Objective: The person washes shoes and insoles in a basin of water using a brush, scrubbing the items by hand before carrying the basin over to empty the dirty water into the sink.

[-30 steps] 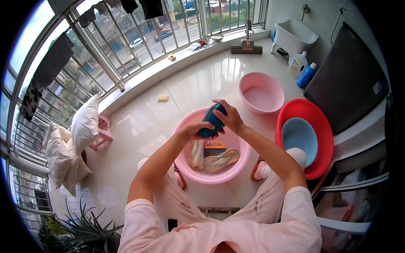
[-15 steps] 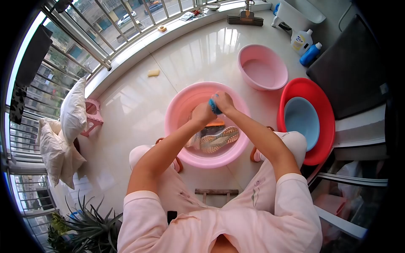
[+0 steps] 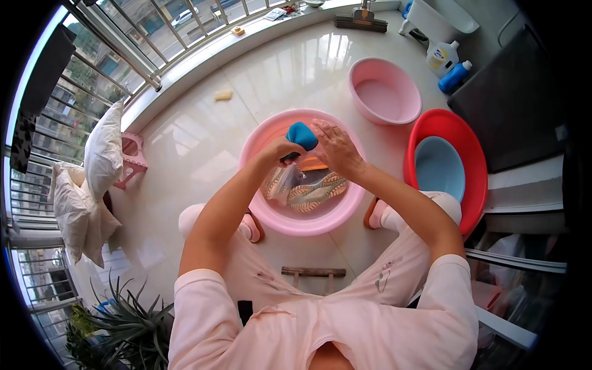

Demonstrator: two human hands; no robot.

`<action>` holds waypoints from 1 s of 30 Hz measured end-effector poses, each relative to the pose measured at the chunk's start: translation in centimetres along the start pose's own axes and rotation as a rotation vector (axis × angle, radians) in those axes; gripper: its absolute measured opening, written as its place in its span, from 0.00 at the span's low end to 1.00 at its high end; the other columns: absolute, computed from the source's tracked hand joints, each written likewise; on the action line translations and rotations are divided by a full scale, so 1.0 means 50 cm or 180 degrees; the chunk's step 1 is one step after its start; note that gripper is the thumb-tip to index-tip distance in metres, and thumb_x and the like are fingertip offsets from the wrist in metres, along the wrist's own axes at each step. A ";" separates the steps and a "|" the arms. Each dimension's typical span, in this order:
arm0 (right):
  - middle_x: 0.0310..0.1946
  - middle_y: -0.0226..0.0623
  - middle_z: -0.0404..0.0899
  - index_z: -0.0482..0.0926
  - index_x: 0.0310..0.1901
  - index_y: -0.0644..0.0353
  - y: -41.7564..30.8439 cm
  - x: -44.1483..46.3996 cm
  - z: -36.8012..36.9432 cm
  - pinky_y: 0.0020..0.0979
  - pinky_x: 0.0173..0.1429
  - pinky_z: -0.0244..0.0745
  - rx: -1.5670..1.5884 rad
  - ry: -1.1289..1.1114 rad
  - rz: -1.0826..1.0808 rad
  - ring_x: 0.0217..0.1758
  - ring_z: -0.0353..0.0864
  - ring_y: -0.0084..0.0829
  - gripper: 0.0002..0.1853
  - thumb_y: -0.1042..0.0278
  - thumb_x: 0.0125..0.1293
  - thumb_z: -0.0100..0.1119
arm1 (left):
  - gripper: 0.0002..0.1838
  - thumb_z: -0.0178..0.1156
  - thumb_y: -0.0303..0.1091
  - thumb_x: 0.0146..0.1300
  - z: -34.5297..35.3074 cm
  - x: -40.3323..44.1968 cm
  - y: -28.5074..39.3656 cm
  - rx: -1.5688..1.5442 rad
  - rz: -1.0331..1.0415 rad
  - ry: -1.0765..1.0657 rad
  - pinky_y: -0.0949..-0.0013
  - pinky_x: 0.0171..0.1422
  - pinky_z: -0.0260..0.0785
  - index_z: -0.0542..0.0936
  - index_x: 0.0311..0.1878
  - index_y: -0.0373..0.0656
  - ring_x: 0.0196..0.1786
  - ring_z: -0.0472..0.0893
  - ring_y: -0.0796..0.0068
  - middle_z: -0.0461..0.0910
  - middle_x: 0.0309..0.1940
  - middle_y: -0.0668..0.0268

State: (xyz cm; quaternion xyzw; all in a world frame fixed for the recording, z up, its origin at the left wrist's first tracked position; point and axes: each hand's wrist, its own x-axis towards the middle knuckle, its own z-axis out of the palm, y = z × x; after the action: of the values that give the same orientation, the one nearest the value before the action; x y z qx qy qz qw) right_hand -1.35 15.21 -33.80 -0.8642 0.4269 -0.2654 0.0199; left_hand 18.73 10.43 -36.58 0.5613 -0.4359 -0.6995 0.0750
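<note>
My left hand (image 3: 285, 150) is closed around a smooth, rounded blue piece with a dark edge (image 3: 301, 134); its kind is unclear. Beside it, my right hand (image 3: 339, 149) has its fingers stretched out and looks wet. Whether it touches the blue piece I cannot tell. Both hands are over the pink basin (image 3: 300, 227), which holds water. Inside lies a shoe with a patterned sole (image 3: 319, 192). Left of it sits a pale, shiny item (image 3: 282, 185), partly hidden by glare. Something orange (image 3: 313, 164) shows below my hands.
A second pink basin (image 3: 382, 92) stands at the upper right, near a red basin (image 3: 478, 185) holding a blue-grey one (image 3: 439, 171). A yellow bar (image 3: 223, 95) lies on the floor. White pillows (image 3: 102, 148) rest by a pink stool (image 3: 132, 159) at left. Bottles (image 3: 455, 77) stand at right.
My hands have moved apart. The right hand has opened and spread its fingers, while the left now shows more of the blue piece, raised toward the basin's far side.
</note>
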 end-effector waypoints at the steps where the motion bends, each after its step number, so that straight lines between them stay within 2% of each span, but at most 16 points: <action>1: 0.61 0.45 0.65 0.68 0.57 0.62 -0.004 -0.009 -0.017 0.47 0.65 0.60 -0.0295 -0.0085 -0.0399 0.64 0.65 0.44 0.26 0.64 0.57 0.59 | 0.12 0.68 0.34 0.47 -0.006 -0.014 0.009 -0.0195 -0.0162 -0.0331 0.78 0.14 0.51 0.74 0.29 0.43 0.14 0.67 0.83 0.73 0.19 0.67; 2: 0.62 0.45 0.64 0.67 0.58 0.62 -0.008 -0.016 -0.029 0.49 0.66 0.58 -0.0586 -0.0168 -0.0790 0.65 0.64 0.44 0.26 0.64 0.57 0.59 | 0.11 0.67 0.34 0.49 -0.009 -0.030 0.017 -0.0384 -0.0329 -0.0665 0.78 0.15 0.51 0.74 0.30 0.43 0.14 0.66 0.83 0.73 0.18 0.67; 6: 0.60 0.44 0.65 0.68 0.57 0.56 -0.028 -0.001 -0.055 0.53 0.64 0.61 -0.0497 -0.0019 -0.1194 0.64 0.66 0.43 0.24 0.65 0.57 0.55 | 0.09 0.63 0.30 0.54 0.006 -0.061 0.016 -0.0621 -0.0343 -0.2042 0.81 0.15 0.49 0.72 0.30 0.42 0.14 0.63 0.85 0.68 0.16 0.68; 8: 0.60 0.45 0.65 0.68 0.57 0.53 -0.052 0.025 -0.063 0.52 0.64 0.62 -0.0420 -0.0028 -0.1349 0.63 0.67 0.45 0.23 0.64 0.58 0.54 | 0.09 0.62 0.29 0.56 0.031 -0.094 0.037 -0.0321 -0.0353 -0.2261 0.81 0.15 0.48 0.71 0.27 0.43 0.15 0.63 0.85 0.67 0.15 0.69; 9: 0.59 0.45 0.66 0.68 0.57 0.50 -0.057 0.026 -0.057 0.45 0.56 0.73 -0.0422 0.0018 -0.1385 0.55 0.75 0.43 0.22 0.67 0.59 0.53 | 0.09 0.62 0.30 0.56 0.034 -0.094 0.035 -0.0121 -0.0294 -0.2260 0.81 0.15 0.48 0.71 0.25 0.44 0.15 0.62 0.85 0.66 0.15 0.69; 11: 0.58 0.45 0.68 0.69 0.57 0.51 -0.065 0.009 -0.044 0.38 0.48 0.77 -0.0156 -0.0388 -0.1147 0.45 0.79 0.41 0.23 0.67 0.58 0.54 | 0.12 0.64 0.31 0.54 0.046 -0.100 0.029 0.0190 -0.0326 -0.2267 0.81 0.16 0.48 0.72 0.20 0.45 0.14 0.63 0.85 0.66 0.14 0.71; 12: 0.57 0.46 0.69 0.69 0.57 0.52 -0.063 0.004 -0.035 0.35 0.43 0.79 -0.0037 -0.0590 -0.1035 0.40 0.81 0.40 0.23 0.68 0.58 0.54 | 0.12 0.65 0.32 0.54 0.046 -0.099 0.031 0.0398 -0.0371 -0.2162 0.81 0.16 0.48 0.72 0.21 0.45 0.14 0.63 0.85 0.67 0.14 0.71; 13: 0.52 0.45 0.73 0.71 0.54 0.55 -0.059 0.002 -0.020 0.30 0.35 0.78 0.0008 -0.0265 -0.1169 0.31 0.81 0.37 0.21 0.68 0.56 0.56 | 0.12 0.66 0.32 0.53 0.046 -0.097 0.028 0.0592 -0.0426 -0.2071 0.81 0.16 0.49 0.73 0.21 0.45 0.14 0.63 0.86 0.67 0.14 0.72; 16: 0.47 0.44 0.76 0.73 0.49 0.57 -0.053 0.012 0.002 0.30 0.35 0.78 0.0143 -0.0917 -0.0658 0.33 0.81 0.38 0.18 0.69 0.55 0.56 | 0.11 0.69 0.34 0.48 0.045 -0.092 0.026 0.0882 -0.0363 -0.1687 0.81 0.16 0.50 0.74 0.22 0.44 0.14 0.65 0.86 0.68 0.13 0.72; 18: 0.39 0.44 0.79 0.76 0.42 0.59 -0.049 0.018 0.017 0.35 0.38 0.77 0.0367 -0.1176 -0.0216 0.34 0.82 0.42 0.14 0.71 0.51 0.58 | 0.11 0.69 0.34 0.47 0.046 -0.085 0.020 0.0879 -0.0220 -0.1361 0.81 0.16 0.50 0.75 0.23 0.44 0.14 0.66 0.86 0.68 0.13 0.72; 20: 0.35 0.45 0.80 0.78 0.39 0.60 -0.033 0.015 0.046 0.38 0.40 0.76 0.0659 -0.1245 0.0021 0.34 0.82 0.44 0.13 0.72 0.49 0.60 | 0.10 0.69 0.34 0.45 0.059 -0.069 0.010 0.1163 -0.0006 -0.0916 0.76 0.18 0.56 0.77 0.24 0.42 0.16 0.69 0.81 0.71 0.14 0.69; 23: 0.30 0.48 0.80 0.80 0.35 0.60 -0.019 0.011 0.083 0.41 0.42 0.75 0.0254 -0.1778 0.0206 0.36 0.82 0.45 0.11 0.72 0.46 0.61 | 0.11 0.68 0.35 0.43 0.079 -0.044 -0.016 0.1705 0.0490 -0.0249 0.68 0.24 0.65 0.79 0.28 0.41 0.21 0.75 0.72 0.75 0.18 0.63; 25: 0.31 0.49 0.81 0.83 0.30 0.59 -0.010 0.012 0.102 0.38 0.42 0.76 0.0550 -0.1741 0.0544 0.37 0.82 0.44 0.08 0.71 0.46 0.60 | 0.13 0.67 0.37 0.43 0.082 -0.035 -0.027 0.2208 0.1066 0.0240 0.62 0.31 0.70 0.81 0.31 0.41 0.27 0.80 0.64 0.79 0.23 0.59; 26: 0.32 0.49 0.81 0.84 0.28 0.59 -0.006 0.012 0.112 0.36 0.41 0.77 0.0699 -0.1725 0.0710 0.38 0.83 0.43 0.07 0.70 0.46 0.60 | 0.13 0.66 0.38 0.43 0.084 -0.027 -0.029 0.2600 0.1061 0.0469 0.61 0.35 0.71 0.81 0.32 0.41 0.30 0.80 0.62 0.80 0.25 0.58; 28: 0.32 0.50 0.81 0.84 0.30 0.59 0.012 0.010 0.143 0.37 0.42 0.76 0.0737 -0.1671 0.0662 0.38 0.82 0.44 0.08 0.70 0.47 0.60 | 0.14 0.64 0.39 0.44 0.093 -0.022 -0.024 0.3371 0.1035 0.0911 0.60 0.41 0.71 0.82 0.34 0.41 0.36 0.81 0.59 0.82 0.31 0.56; 30: 0.32 0.51 0.81 0.84 0.32 0.60 0.015 0.008 0.151 0.37 0.44 0.76 0.0826 -0.1771 0.0853 0.39 0.82 0.45 0.09 0.71 0.48 0.59 | 0.13 0.63 0.39 0.45 0.089 -0.014 -0.031 0.3450 0.1260 0.1044 0.58 0.41 0.72 0.83 0.32 0.42 0.37 0.81 0.57 0.82 0.32 0.56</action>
State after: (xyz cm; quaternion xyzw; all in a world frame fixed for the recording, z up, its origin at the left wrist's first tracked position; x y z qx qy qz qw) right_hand 1.91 12.96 -40.29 -0.8300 0.4776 -0.0664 0.2803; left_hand 15.77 14.15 -37.18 0.5283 -0.8096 -0.2545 -0.0268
